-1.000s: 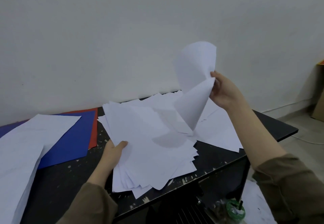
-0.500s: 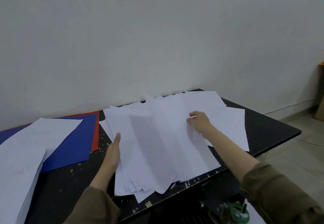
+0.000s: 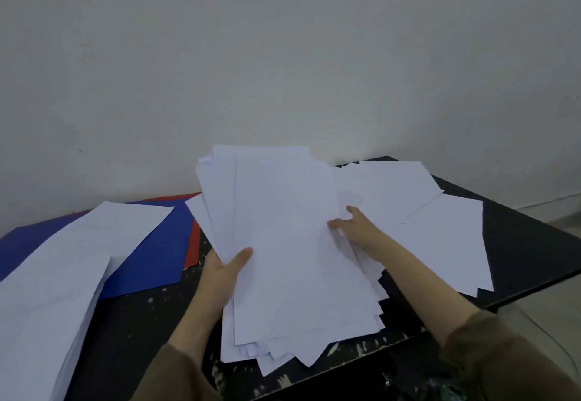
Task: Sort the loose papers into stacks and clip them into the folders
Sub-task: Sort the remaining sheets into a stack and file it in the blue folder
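Note:
A thick, uneven stack of white papers (image 3: 283, 243) is tilted up off the black table (image 3: 528, 253), far edge raised. My left hand (image 3: 224, 275) grips its left edge, thumb on top. My right hand (image 3: 358, 227) holds its right edge, fingers spread against the sheets. More loose white sheets (image 3: 434, 231) lie flat to the right. A blue folder (image 3: 157, 253) and a red folder (image 3: 192, 243) lie flat at the left, partly under a second pile of white papers (image 3: 53, 281).
A plain white wall stands right behind the table. The table's front edge (image 3: 361, 366) is chipped and paint-speckled. Pale floor (image 3: 559, 212) with a thin cable shows at the right.
My right hand laid the curled sheet it held onto the stack. Both hands then took the stack's sides and tipped its far edge up off the table.

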